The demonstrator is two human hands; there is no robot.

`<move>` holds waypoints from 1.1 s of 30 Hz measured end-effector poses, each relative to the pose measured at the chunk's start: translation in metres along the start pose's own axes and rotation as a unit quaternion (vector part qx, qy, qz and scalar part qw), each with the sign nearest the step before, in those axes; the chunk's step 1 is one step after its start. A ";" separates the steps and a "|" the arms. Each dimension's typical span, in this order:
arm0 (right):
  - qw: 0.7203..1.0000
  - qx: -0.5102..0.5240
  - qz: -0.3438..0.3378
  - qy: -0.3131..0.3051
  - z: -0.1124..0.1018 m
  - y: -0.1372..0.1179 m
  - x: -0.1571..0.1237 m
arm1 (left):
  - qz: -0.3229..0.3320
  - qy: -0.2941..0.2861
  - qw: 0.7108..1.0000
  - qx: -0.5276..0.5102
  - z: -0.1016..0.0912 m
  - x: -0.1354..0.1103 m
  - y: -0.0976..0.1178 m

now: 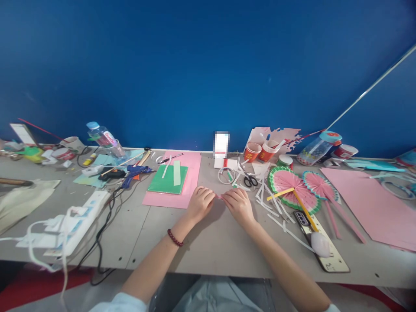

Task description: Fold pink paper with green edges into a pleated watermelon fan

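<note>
Close together over the grey table, both hands pinch a small pink piece (219,196) that looks like paper. My left hand (201,203) has its fingers closed on one end, and my right hand (238,204) is closed on the other; the fingers hide most of the piece. To the left of my left hand, a green packet (165,184) lies on a pink paper sheet (197,167). Black scissors (250,180) and curled white paper strips (266,203) are scattered beyond and beside my right hand. Two pleated watermelon-pattern paper fans (286,186) lie farther right.
A blue glue gun (132,172), a white power strip (87,219) and black cables (105,221) occupy the left side. Red paper cups (252,152) stand near the blue wall. A phone (334,260) and a large pink sheet (373,208) lie on the right.
</note>
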State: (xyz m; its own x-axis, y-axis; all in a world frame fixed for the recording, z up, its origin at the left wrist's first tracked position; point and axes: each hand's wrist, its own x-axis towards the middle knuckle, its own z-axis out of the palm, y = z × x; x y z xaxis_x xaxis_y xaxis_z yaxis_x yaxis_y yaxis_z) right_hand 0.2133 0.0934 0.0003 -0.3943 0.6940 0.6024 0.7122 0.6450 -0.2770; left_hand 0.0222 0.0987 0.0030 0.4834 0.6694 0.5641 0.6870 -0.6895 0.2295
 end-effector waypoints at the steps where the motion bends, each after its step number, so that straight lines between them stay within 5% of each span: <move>1: 1.000 -0.003 -0.006 0.005 0.000 0.000 0.000 | -0.004 0.005 1.000 -0.003 0.000 0.000 0.001; 8: 0.999 -0.008 -0.034 0.021 0.001 -0.005 0.002 | -0.027 0.019 0.999 -0.036 -0.003 0.002 0.006; 18: 0.993 0.091 0.066 -0.033 -0.001 0.012 0.001 | -0.073 0.003 0.995 -0.069 -0.006 0.001 -0.001; 33: 0.892 0.339 0.294 -0.052 0.005 0.023 -0.002 | -0.113 -0.050 0.982 -0.143 -0.004 -0.001 -0.008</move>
State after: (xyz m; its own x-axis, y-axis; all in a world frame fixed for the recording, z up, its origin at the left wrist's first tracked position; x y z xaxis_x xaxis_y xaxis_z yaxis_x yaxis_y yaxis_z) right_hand 0.2273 0.1086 -0.0106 -0.1451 0.9795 0.1396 0.3127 0.1792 -0.9328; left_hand 0.0138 0.1028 0.0041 0.3974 0.8278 0.3960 0.6093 -0.5607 0.5606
